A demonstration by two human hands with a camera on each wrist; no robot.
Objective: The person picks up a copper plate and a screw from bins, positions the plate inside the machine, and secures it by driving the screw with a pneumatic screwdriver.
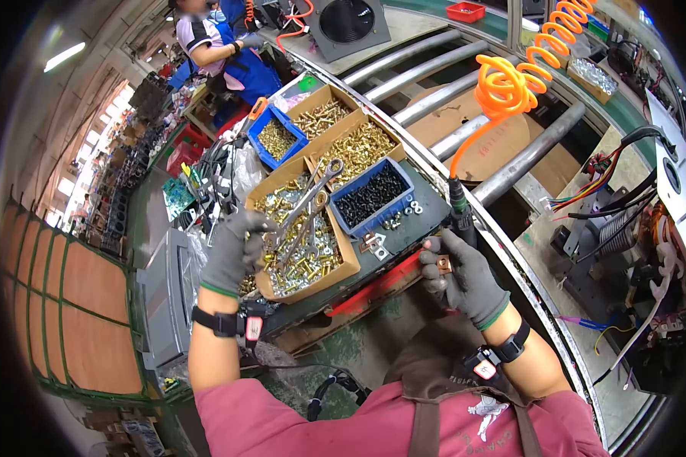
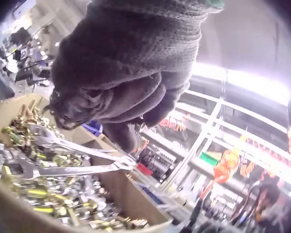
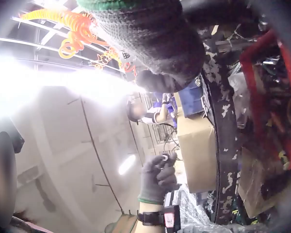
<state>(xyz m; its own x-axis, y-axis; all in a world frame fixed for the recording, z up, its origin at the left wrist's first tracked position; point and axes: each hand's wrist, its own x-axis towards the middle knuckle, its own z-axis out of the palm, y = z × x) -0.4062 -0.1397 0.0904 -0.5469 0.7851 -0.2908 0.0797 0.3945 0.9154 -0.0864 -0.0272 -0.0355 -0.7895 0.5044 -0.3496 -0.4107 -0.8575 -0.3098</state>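
My gloved left hand (image 1: 238, 250) is over the near-left part of a cardboard box (image 1: 341, 276). Its fingers are curled, and the right wrist view shows a small shiny ring-shaped part (image 3: 165, 158) pinched at the fingertips. Bolts (image 1: 301, 270) fill the box beneath, and combination wrenches (image 2: 77, 170) lie across them. In front of the tray's right end, my gloved right hand (image 1: 472, 286) holds a small copper-coloured metal piece (image 1: 443, 264) in its curled fingers; the right wrist view hides that piece behind the glove.
A blue bin (image 1: 372, 198) of black screws stands beside loose nuts (image 1: 413, 207) and small metal plates (image 1: 375, 245). A smaller blue bin (image 1: 270, 137) holds brass-coloured screws. An orange coiled hose (image 1: 503, 91) hangs over the rollers (image 1: 526, 152). Another person (image 1: 221, 53) stands at the far left.
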